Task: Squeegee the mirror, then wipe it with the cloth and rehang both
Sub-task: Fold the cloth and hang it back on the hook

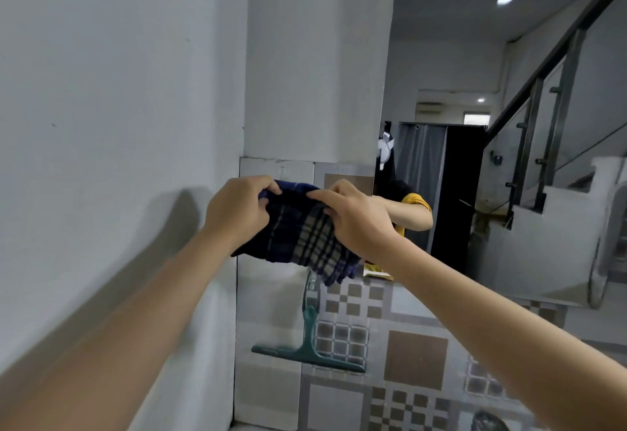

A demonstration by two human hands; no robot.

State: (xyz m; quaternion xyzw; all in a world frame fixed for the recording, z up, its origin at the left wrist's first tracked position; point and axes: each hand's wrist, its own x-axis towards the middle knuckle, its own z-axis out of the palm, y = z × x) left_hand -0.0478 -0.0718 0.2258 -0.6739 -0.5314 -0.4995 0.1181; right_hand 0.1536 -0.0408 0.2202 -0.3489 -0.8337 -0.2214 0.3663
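A dark blue checked cloth [298,237] is held up against the tiled wall, just below a small clear hook [282,171]. My left hand [237,210] grips its upper left part and my right hand [356,217] grips its upper right edge. Below the cloth a green squeegee [310,345] hangs by its handle on the tiles, blade down. The mirror [509,159] fills the wall to the right and reflects a person's arm in a yellow sleeve.
A plain white wall [118,108] runs along the left and meets the patterned tiles [414,356] at a corner. The mirror reflects a staircase with a glass railing, a grey curtain and ceiling lights.
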